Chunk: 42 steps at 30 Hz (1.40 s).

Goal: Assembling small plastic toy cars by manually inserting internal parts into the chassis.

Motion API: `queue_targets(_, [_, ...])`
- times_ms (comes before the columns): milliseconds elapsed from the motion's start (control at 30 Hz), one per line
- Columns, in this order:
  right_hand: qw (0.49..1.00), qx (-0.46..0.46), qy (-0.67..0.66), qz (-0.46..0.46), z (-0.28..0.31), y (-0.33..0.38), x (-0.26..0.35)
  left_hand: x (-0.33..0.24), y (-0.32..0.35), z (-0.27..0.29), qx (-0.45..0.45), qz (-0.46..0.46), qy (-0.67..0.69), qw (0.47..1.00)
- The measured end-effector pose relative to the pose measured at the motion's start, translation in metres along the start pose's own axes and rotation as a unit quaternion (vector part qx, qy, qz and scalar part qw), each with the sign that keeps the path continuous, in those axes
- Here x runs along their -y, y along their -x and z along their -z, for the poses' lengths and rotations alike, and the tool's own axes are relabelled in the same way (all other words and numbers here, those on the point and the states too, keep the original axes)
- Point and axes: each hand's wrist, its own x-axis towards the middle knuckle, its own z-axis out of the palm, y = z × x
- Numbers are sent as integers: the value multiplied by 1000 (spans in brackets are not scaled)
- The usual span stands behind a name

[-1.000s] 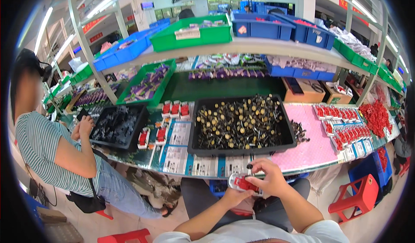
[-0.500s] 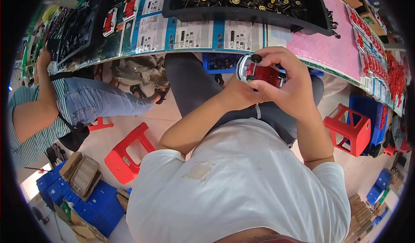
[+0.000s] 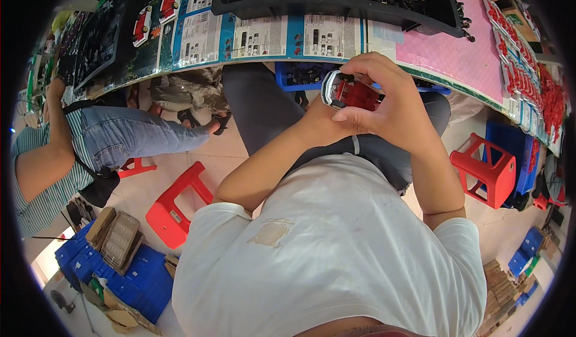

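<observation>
A toy car (image 3: 358, 95) with a red underside, a white-and-clear body edge and black wheels is held over my lap, just off the table's near edge. My right hand (image 3: 393, 100) curls around its right side, thumb at the lower edge and fingers over the top near a wheel. From below and the left, my left hand (image 3: 324, 120) supports the car; most of its fingers are hidden behind the car and the right hand. Beyond the hands, a black tray (image 3: 336, 5) holds many small black wheels on axles, some with yellow hubs.
Two red-and-white toy cars (image 3: 142, 26) lie at the table's left. Rows of red parts (image 3: 521, 91) line the right side beside a pink sheet (image 3: 456, 61). A blue bin (image 3: 287, 85) sits under the table edge. Red stools (image 3: 174, 211) flank me; a co-worker (image 3: 54, 151) sits left.
The toy car has turned a little in my hands, and the wheel at its top sits lower against the car. My right fingers have shifted over that wheel. The whole view has moved slightly.
</observation>
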Motion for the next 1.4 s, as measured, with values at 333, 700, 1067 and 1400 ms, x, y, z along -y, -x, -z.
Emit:
queue_targets(333, [995,-68,-73,-17,9,-4,-29,2,3,32,32,-25,117,992])
queue_targets(700, [987,-88,-117,-68,-7,-6,-48,1,11,55,-12,-5,190,982])
queue_targets(1067, [993,-54,87,-64,-39,-23,4,9,6,40,-9,-16,-48,999])
queue_targets(1400, [991,-83,88,-52,-49,-17,6,-1,12,31,-36,26,-43,998])
